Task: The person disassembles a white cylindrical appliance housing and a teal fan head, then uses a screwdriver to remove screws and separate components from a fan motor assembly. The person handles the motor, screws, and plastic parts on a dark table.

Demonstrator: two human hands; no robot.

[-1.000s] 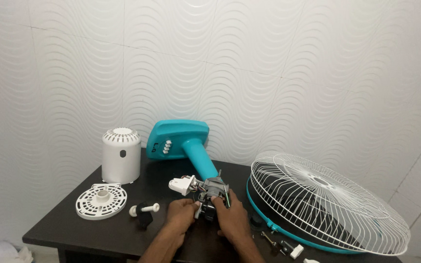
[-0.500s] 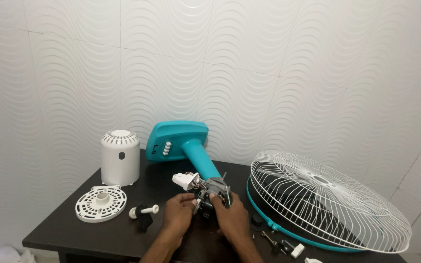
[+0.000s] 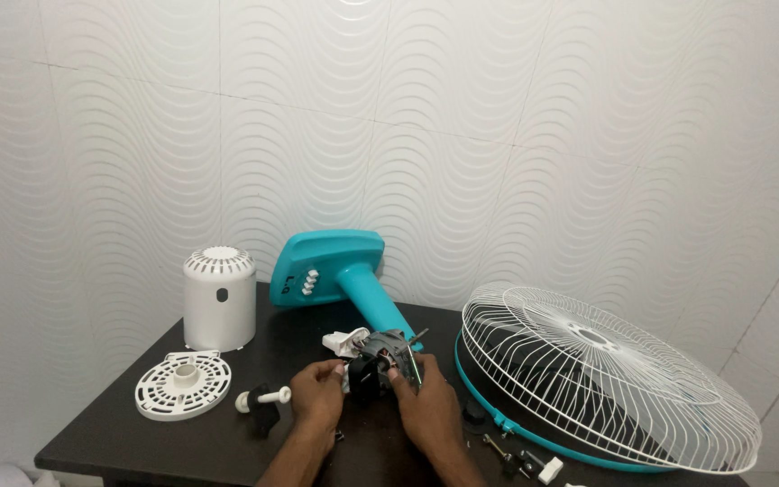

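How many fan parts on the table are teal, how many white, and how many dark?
Teal: 2, the fan stand and the guard ring.
White: 5, the motor cover, round vented plate, wire guard, knob and small plug.
Dark: 1, the motor, held between left hand and right hand.
Total: 8.

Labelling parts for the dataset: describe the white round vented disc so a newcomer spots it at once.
Start at the dark table, left end. In front of the tall white cylindrical plastic cover lies the flat white round vented disc. Unlike the cover, it lies low, with open spokes and a raised central hub.
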